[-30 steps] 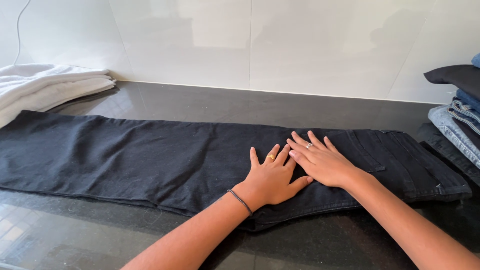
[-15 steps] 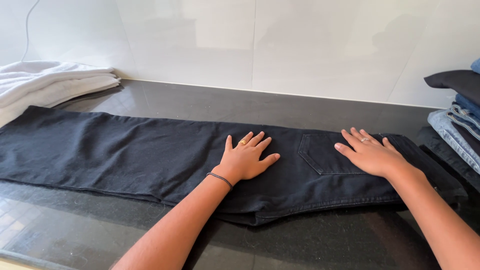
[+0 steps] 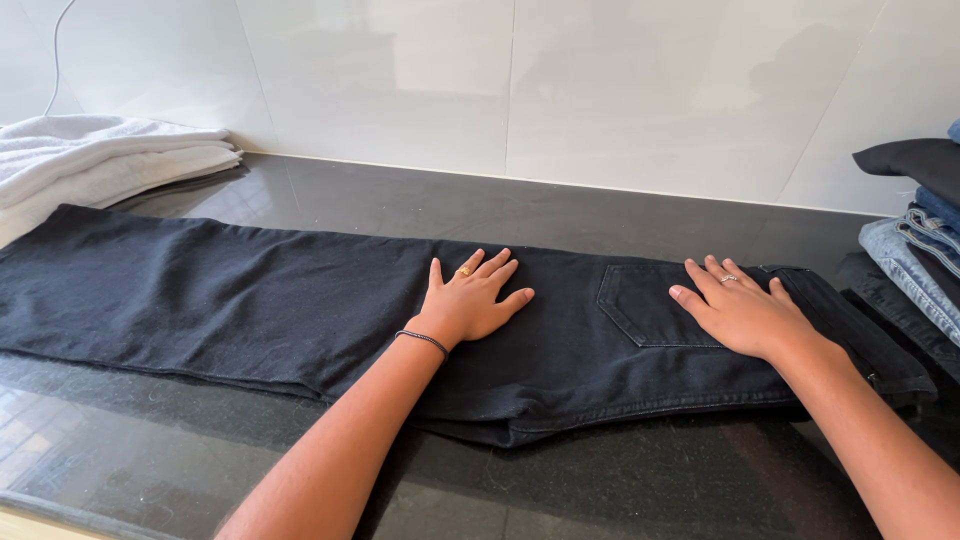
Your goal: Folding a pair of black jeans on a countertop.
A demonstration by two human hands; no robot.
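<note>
1. Nearest to us, our two bare forearms reach out over the front edge of the dark, glossy desk (image 3: 150, 440), the left one wearing a thin dark band at the wrist.
2. Our left hand (image 3: 470, 300) lies flat on the black jeans (image 3: 250, 300), its grip spread, fingers fanned and palm down, pinching nothing; a gold ring shows on one finger.
3. Our right hand (image 3: 740, 310) also rests palm down with its grip spread, on the waist end of the jeans, just beside the back pocket (image 3: 640, 305); a pale ring sits on one finger. The two hands are well apart.
4. The jeans lie folded lengthwise across the desk, legs running off to our left, waistband to our right.
5. Farther left, folded white towels (image 3: 100, 165) lie touching the far end of the legs.
6. At the right edge, a stack of folded clothes (image 3: 915, 230), dark on top and blue denim below, stands near the waistband.
7. Behind everything rises a white tiled wall (image 3: 560, 80).
</note>
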